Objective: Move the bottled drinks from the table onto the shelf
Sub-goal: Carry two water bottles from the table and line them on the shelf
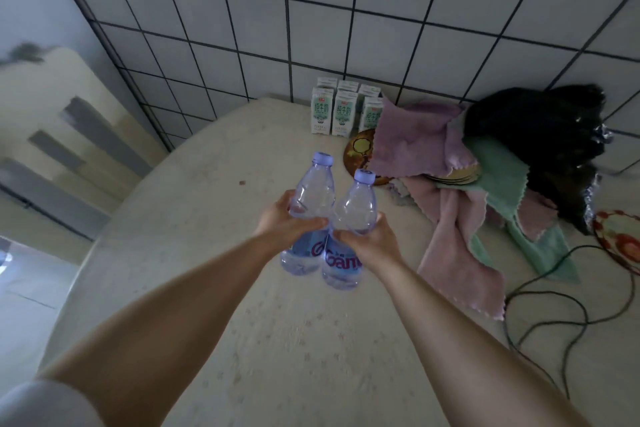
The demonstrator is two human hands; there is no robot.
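Your arms: both reach in from the bottom of the frame and meet at the middle, so you've gone for one bottle per hand, probably to clear the table in a single trip.
Left hand (284,224): wrapped round the waist of the left bottle (309,215), fingers curled closed on it, thumb lying across the front.
Right hand (372,241): same deal on the right bottle (349,229), closed round the middle just above the label.
Bottles: dead centre of the frame, touching each other at the shoulders, caps tipped up and away from you. Can't tell if the bases are just off the table (214,184) or resting on it.
Grip, my guess: mid-body hold keeps them upright and stops them swinging when you carry.
Cloths (446,246): pink and green pile right of centre, near the bottles but apart, so nothing should snag.
Cable (540,322): lower right, well clear of your hands.
Milk cartons (341,111): upper middle, lined up against the tiled wall (381,10).
Shelf: not clearly in view here, so you'll have to turn to find it.
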